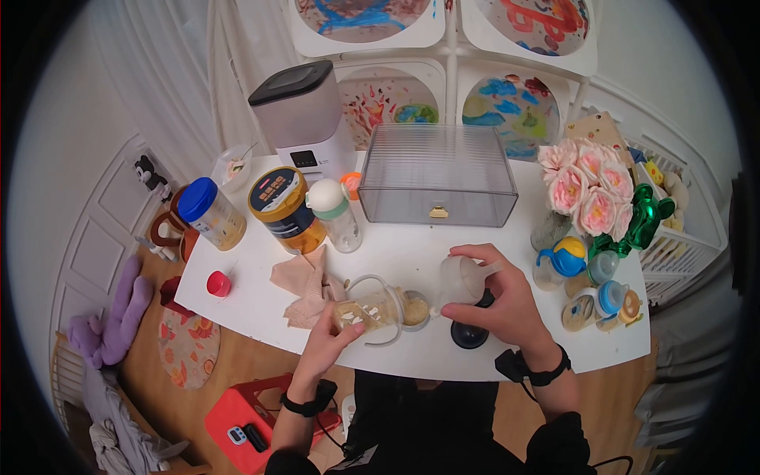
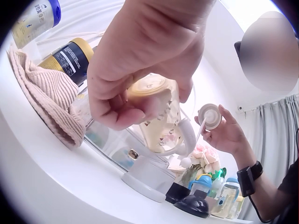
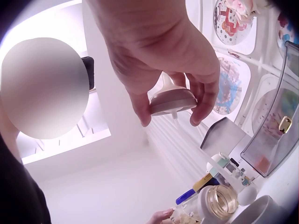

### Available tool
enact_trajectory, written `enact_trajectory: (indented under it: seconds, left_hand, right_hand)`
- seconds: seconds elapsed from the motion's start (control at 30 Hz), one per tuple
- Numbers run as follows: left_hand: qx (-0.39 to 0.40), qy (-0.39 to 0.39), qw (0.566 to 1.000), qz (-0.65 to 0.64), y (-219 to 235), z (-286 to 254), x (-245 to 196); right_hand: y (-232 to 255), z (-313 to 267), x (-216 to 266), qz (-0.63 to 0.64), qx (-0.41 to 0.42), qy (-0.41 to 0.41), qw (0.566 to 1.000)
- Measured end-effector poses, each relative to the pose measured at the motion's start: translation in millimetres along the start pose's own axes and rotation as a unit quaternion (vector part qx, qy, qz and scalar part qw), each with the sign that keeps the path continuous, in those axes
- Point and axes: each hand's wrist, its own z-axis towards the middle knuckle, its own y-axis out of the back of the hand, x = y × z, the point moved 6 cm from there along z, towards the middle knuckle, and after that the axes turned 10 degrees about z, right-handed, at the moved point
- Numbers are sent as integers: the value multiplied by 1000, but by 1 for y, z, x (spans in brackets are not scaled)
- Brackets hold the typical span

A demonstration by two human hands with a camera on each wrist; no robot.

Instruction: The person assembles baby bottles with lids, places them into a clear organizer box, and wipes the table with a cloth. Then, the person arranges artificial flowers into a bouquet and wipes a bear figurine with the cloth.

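Observation:
My left hand [image 1: 326, 344] grips a clear baby bottle [image 1: 368, 311] with white loop handles, tilted so its uncapped mouth faces right. The right wrist view shows the threaded bottle neck [image 3: 224, 201] with nothing screwed on. In my right hand [image 1: 513, 305] is the pale nipple top [image 3: 173, 100], held by its collar between thumb and fingers. From its underside a white straw [image 3: 205, 156] runs down to a small round weight [image 2: 186, 162] near the bottle's mouth. A white cup [image 2: 148, 178] stands on the table beneath the bottle. A black domed object [image 1: 469, 336] is below my right hand.
A pink cloth [image 1: 305, 289] lies left of the bottle. Behind stand a blue-lidded jar [image 1: 212, 215], a gold-lidded tub [image 1: 286, 210], a green-collared bottle [image 1: 339, 222] and a grey drawer box [image 1: 435, 178]. Flowers [image 1: 590, 186] and several baby bottles [image 1: 582, 309] fill the right side.

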Motion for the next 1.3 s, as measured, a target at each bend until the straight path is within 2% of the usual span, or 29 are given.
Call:
enact_trajectory:
  seconds: [0.17, 0.23, 0.53, 0.83, 1.03, 1.17, 1.3]
  left_hand:
    - [-2, -7, 998, 55, -5, 0, -12]
    - [-10, -42, 997, 65, -4, 1, -13]
    - [-53, -84, 979, 180, -3, 5, -32]
    - [-59, -91, 964, 244, -10, 7, -50]
    - [-68, -116, 957, 259, -13, 10, -57]
    - [-65, -96, 956, 268, -15, 10, -60]
    - [-69, -125, 951, 275, -17, 13, -63]
  right_hand:
    - [5, -4, 4, 21, -13, 4, 1000]
    - [6, -6, 5, 27, -16, 3, 1000]
    - [9, -10, 7, 64, -22, -12, 998]
    - [13, -15, 7, 66, -29, -9, 997]
    - [14, -19, 7, 69, -29, -16, 997]
    - [14, -21, 8, 62, -30, -16, 997]
    - [15, -22, 8, 68, -30, -9, 997]
